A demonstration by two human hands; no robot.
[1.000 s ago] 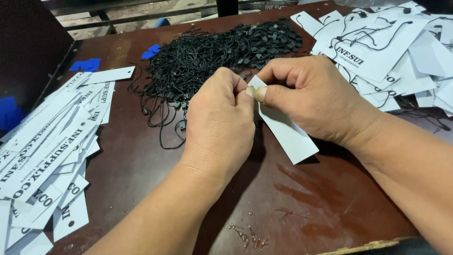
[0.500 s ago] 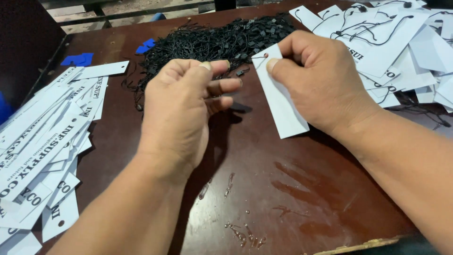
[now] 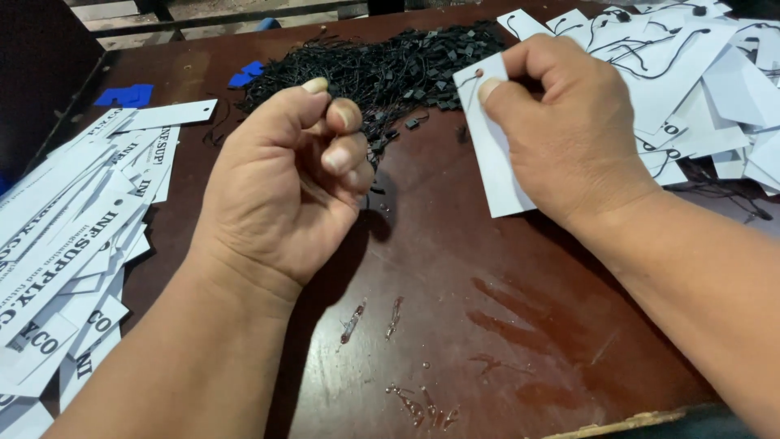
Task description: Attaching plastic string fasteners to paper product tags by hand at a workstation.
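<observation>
The right hand (image 3: 569, 138) clamped a white tag (image 3: 496, 154) near the table's (image 3: 520, 325) far edge; the left hand's (image 3: 284, 187) grip pinched a black string (image 3: 370, 150) from the pile (image 3: 390, 69).

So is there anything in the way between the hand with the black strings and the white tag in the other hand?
Nothing visible. Between the left hand at the pile of black strings and the white tag pinched in the right hand lies only bare brown table.
</observation>
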